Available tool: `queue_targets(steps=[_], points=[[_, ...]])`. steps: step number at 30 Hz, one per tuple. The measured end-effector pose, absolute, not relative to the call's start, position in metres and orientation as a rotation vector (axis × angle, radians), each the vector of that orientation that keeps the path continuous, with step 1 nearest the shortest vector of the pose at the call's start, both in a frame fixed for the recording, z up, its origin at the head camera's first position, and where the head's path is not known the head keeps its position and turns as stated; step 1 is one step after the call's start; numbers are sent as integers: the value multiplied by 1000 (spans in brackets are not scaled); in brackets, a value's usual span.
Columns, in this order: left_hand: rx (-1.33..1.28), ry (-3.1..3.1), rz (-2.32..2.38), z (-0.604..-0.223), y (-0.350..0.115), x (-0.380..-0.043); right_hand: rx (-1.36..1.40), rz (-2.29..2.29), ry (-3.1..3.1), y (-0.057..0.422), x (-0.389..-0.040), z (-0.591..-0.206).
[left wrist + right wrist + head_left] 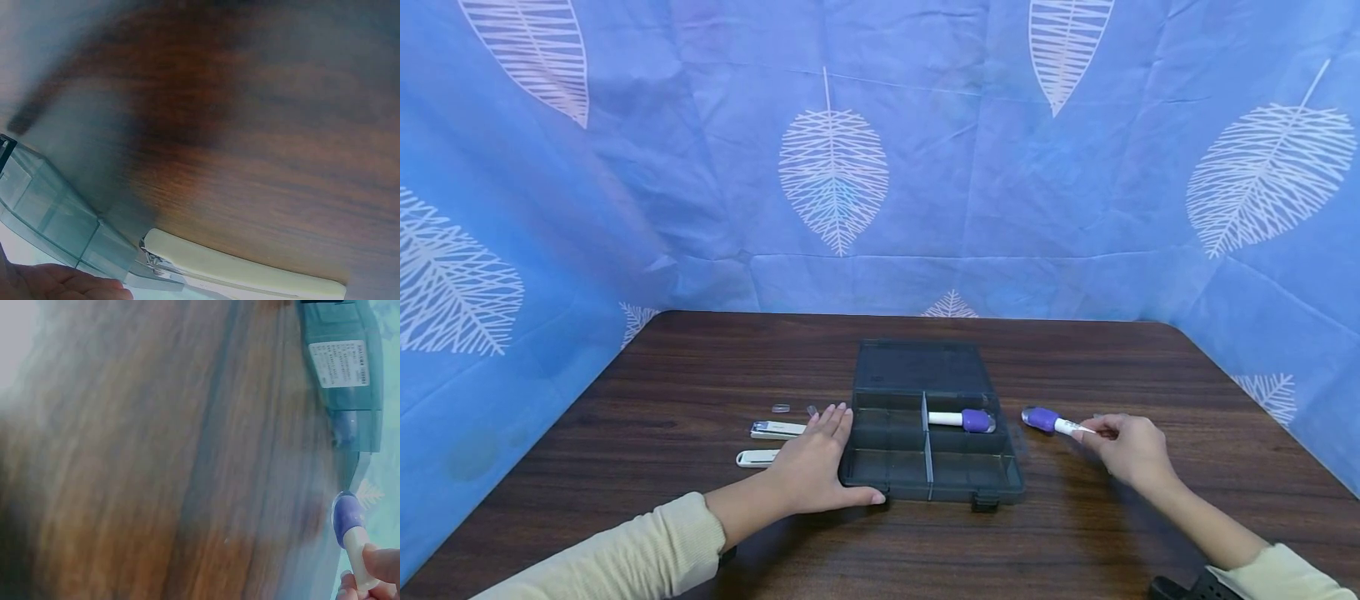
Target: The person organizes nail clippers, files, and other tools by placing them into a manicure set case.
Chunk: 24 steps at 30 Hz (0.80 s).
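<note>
A dark see-through divided box [891, 479] lies on the table with its lid laid back. My left hand [816, 462] rests against its left side, fingers straight and thumb at the front corner. A purple nail polish bottle [976, 421] with a white cap lies in the box's back right compartment. To the right of the box, my right hand [1131, 450] pinches the white cap of a second purple nail polish bottle [1040, 418], also seen in the right wrist view. Two nail clippers [775, 430] lie left of the box, partly hidden by my left hand.
Two small clear pieces [781, 408] lie behind the clippers. The brown wooden table [737, 358] meets a blue cloth [715, 167] with white leaf prints at the back and sides. A label [339, 364] shows on the box's side in the right wrist view.
</note>
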<state>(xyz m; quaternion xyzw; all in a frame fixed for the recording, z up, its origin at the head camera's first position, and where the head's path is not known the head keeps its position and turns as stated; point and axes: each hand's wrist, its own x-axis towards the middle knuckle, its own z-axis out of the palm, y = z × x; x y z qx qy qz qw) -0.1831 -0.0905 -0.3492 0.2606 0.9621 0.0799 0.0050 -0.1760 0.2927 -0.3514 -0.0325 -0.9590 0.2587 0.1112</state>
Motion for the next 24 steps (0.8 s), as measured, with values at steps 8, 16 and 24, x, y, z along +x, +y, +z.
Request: queue_targets(steps=[8, 16, 24], points=[[821, 3017, 259, -349, -91, -184, -43, 787, -2736, 291, -174, -343], [810, 3026, 251, -349, -91, -183, 12, 921, -2687, 276, -173, -329], [812, 3026, 247, -350, -91, -183, 21, 1059, -2718, 254, -172, -325]])
